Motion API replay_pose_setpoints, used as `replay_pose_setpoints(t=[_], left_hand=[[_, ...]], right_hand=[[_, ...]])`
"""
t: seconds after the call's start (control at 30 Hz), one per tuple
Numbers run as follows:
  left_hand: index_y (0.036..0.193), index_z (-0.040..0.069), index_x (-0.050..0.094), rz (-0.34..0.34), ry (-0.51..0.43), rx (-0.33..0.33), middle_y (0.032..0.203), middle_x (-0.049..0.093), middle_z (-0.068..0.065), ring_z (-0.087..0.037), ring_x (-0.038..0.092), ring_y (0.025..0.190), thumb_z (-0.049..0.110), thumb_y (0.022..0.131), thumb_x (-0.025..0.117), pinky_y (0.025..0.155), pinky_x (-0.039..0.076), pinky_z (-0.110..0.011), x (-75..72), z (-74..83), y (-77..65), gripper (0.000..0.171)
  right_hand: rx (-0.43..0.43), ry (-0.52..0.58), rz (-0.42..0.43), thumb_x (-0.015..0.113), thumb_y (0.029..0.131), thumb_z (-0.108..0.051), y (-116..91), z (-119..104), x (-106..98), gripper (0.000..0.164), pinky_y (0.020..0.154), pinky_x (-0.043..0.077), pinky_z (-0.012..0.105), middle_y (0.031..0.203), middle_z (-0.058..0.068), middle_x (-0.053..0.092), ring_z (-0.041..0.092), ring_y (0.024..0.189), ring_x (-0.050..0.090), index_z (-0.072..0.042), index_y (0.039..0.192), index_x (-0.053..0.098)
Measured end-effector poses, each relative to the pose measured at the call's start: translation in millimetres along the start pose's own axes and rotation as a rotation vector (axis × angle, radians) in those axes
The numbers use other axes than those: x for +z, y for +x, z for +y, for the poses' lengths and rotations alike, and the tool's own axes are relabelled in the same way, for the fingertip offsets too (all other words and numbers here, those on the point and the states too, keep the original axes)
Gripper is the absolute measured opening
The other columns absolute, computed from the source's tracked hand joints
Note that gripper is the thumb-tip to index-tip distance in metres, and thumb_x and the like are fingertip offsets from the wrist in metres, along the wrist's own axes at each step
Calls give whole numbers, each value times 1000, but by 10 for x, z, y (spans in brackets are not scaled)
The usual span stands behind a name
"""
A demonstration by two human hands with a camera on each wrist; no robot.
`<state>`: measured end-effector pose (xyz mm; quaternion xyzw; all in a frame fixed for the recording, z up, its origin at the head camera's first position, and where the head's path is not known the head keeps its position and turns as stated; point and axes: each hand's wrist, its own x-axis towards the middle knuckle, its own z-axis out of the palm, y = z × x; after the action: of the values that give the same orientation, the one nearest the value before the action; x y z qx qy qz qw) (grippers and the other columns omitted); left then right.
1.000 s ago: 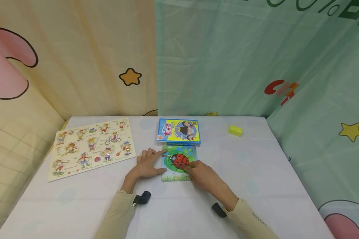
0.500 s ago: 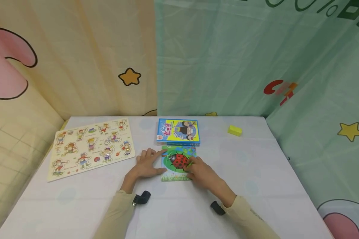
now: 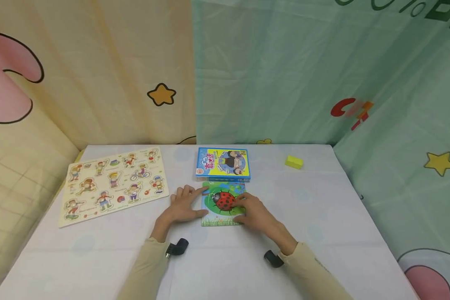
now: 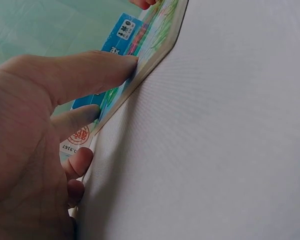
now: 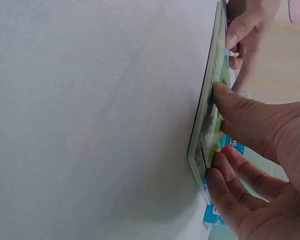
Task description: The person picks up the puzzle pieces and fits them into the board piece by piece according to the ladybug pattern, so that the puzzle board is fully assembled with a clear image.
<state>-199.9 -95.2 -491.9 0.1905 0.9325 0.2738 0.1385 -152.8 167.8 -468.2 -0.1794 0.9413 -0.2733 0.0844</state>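
Note:
A square ladybug puzzle (image 3: 213, 220) lies face up on the white table, in front of a blue and yellow box. My left hand (image 3: 181, 206) rests at its left edge, thumb and index finger stretched apart with their tips on the border. Over the right part of the puzzle, my right hand (image 3: 258, 216) holds a puzzle piece (image 5: 215, 142) between thumb and bent fingers. In the right wrist view a dark gap shows between that piece and the border. How far the piece sits in the board I cannot tell.
Behind the puzzle stands the flat blue and yellow box (image 3: 223, 164), nearly touching it. A wooden board with sports figures (image 3: 114, 185) lies at the left. A small yellow block (image 3: 294, 162) sits at the back right. Printed curtains (image 3: 266, 83) hang beyond the table.
My right hand has shifted slightly, its index finger lying straighter and its thumb further out over the puzzle. My left hand stays at the left edge.

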Motion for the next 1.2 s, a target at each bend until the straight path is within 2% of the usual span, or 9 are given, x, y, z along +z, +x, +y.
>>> replay_pose_setpoints(t=[0.2,0.37,0.57,0.77,0.93,1.2], left_hand=[[153,29,42,3,4,-6,117,41,-6,-27,31,102,44,84,76,77,23,-39,-2,-3,-14,78],[153,28,42,8,2,0,117,41,-6,-27,31,102,44,84,75,77,23,-40,8,-10,-13,78],[153,28,42,7,14,1,115,41,-5,-26,31,102,45,84,75,78,23,-39,26,-24,-9,78],[153,27,42,8,-5,15,113,40,-6,-27,30,101,43,85,75,78,22,-39,-13,5,6,77],[153,27,42,9,4,18,113,40,-6,-27,30,101,43,85,75,78,23,-39,-30,11,23,78],[153,28,42,3,2,9,115,41,-6,-27,31,102,44,84,75,78,23,-39,4,-7,11,78]], right_hand=[[-33,-44,-25,83,82,-17,7,-2,21,35,99,45,48,123,11,64,28,115,56,-3,114,75],[-33,-92,-30,83,82,-17,10,-61,4,35,96,46,46,119,12,66,29,111,57,-2,113,76],[21,-26,-31,87,77,-15,50,-74,-5,37,90,49,42,109,10,65,23,101,58,-2,109,74],[17,35,-66,90,73,-13,96,-25,-60,34,77,44,34,100,6,61,18,87,49,-5,101,72],[21,34,-71,88,76,-13,121,13,-98,33,78,44,32,102,5,58,17,88,48,-5,103,70],[14,33,-100,87,77,-15,128,38,-102,37,82,46,35,105,5,59,17,90,50,-6,108,69]])
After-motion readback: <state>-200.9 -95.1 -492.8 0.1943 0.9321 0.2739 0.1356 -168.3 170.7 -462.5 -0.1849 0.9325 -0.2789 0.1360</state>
